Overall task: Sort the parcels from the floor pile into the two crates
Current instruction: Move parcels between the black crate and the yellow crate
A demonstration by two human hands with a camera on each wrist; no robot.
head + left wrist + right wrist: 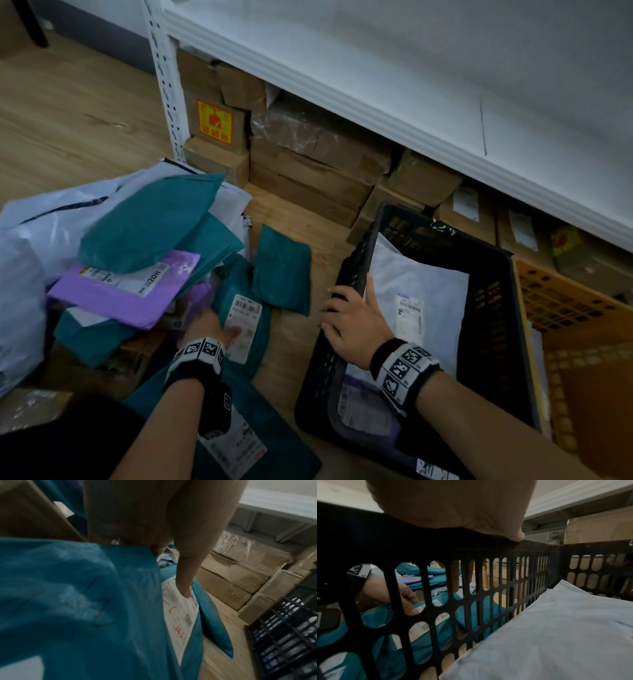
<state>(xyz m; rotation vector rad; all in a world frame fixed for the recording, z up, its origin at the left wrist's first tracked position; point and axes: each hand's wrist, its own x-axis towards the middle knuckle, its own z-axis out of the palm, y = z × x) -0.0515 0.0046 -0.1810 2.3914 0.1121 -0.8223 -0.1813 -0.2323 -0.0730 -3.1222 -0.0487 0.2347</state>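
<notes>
Left forearm, nearest the head camera, reaches into the floor pile. Left hand point(209, 325) lies on a teal poly mailer point(239, 329); thumb pressed flat on its white shipping label point(242, 323). In the left wrist view the thumb point(184, 584) sits on the label's upper part while the other fingers point(158, 548) curl under the mailer's edge: grip pinching the mailer, thumb above, fingers below. Mailer rests on the pile, against other teal bags.

Right hand point(354, 322) on the near-left rim of the black crate point(493, 308). Fingers hooked down over the outer wall, thumb point(370, 287) on the inner side: grip clasped around the rim. Right wrist view shows the thumb tip point(516, 536) on the rim's top edge, and the left hand visible through the slotted wall.

Inside the black crate: a white mailer point(418, 294) with a label, and a purple mailer point(368, 416) at the near end, partly under the wrist. An orange crate point(582, 329) stands touching the black one's right side.

Pile: a purple mailer with a label point(120, 291), a big teal mailer on top point(147, 222), a small teal mailer point(282, 270) on bare wooden floor point(68, 113) between pile and black crate, white bags point(30, 240) to the left. Cardboard boxes point(308, 164) stacked under a white shelf point(411, 68).
</notes>
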